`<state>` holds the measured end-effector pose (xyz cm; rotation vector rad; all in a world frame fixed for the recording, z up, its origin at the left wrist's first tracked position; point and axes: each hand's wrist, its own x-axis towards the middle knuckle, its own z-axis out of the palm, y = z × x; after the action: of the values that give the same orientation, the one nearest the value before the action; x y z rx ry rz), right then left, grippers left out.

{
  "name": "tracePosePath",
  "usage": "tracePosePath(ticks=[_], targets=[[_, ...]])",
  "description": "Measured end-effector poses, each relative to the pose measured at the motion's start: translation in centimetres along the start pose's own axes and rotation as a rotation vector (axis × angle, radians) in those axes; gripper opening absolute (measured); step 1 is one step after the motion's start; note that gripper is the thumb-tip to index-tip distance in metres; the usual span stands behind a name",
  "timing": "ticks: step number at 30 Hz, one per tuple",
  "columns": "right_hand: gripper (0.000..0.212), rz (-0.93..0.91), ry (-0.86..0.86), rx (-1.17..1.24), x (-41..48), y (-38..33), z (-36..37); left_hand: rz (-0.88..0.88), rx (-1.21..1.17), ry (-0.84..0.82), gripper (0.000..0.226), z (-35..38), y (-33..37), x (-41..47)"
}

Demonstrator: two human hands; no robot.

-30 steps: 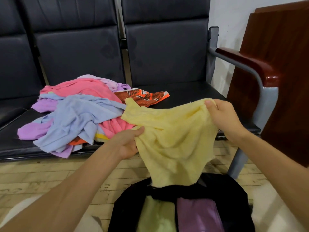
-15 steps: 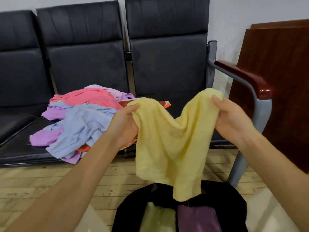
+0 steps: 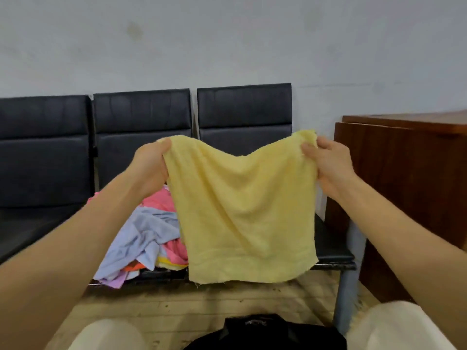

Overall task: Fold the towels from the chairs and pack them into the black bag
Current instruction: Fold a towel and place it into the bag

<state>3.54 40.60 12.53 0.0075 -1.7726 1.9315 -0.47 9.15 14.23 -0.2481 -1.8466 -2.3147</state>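
1. Left hand (image 3: 151,164) pinches the upper left corner of the yellow towel (image 3: 246,213); fingers curled round the edge.
2. Right hand (image 3: 329,165) grips the upper right corner likewise.
3. Towel hangs spread flat between both hands, top edge sagging in the middle, in front of the chairs (image 3: 243,107).
4. Pile of towels (image 3: 144,238) lies on the middle seat, behind the left forearm.
5. Black bag (image 3: 267,333) sits on the wooden floor (image 3: 177,296), between the knees.
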Motion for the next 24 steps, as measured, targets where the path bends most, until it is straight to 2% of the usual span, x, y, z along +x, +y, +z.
tracePosePath(ticks=[1, 4, 11, 14, 16, 18, 21, 24], targets=[[0.017, -0.047, 0.035, -0.081, -0.1, -0.5, -0.2, 0.000, 0.017, 0.034, 0.032, -0.4, 0.4, 0.0], [0.016, -0.143, 0.134, -0.256, -0.3, -0.9, -1.1, -0.003, 0.081, 0.099, 0.031, -1.5, 0.9, 0.2], [0.007, -0.114, 0.316, -0.381, 0.5, -0.9, -2.4, 0.022, 0.415, 0.121, 0.025, -1.5, 1.1, 0.4], [0.026, -0.082, 0.377, -0.314, 0.7, -0.8, -2.9, 0.056, 0.526, 0.126, 0.022, -0.7, 1.1, 0.0], [0.031, -0.069, 0.380, -0.269, 0.7, -0.9, -3.3, 0.081, 0.512, 0.140, 0.020, 0.0, 1.3, -0.4], [0.020, -0.067, 0.362, -0.272, 0.8, -0.9, -3.7, 0.087, 0.417, 0.162, 0.009, 0.7, 1.3, -0.5], [0.014, -0.056, 0.323, -0.285, 0.6, -0.8, -4.1, 0.060, 0.278, 0.191, 0.019, 1.4, 1.3, -0.3], [0.014, -0.044, 0.305, -0.248, 0.5, -0.8, -4.3, 0.009, 0.185, 0.193, 0.005, 1.9, 1.4, -0.4]])
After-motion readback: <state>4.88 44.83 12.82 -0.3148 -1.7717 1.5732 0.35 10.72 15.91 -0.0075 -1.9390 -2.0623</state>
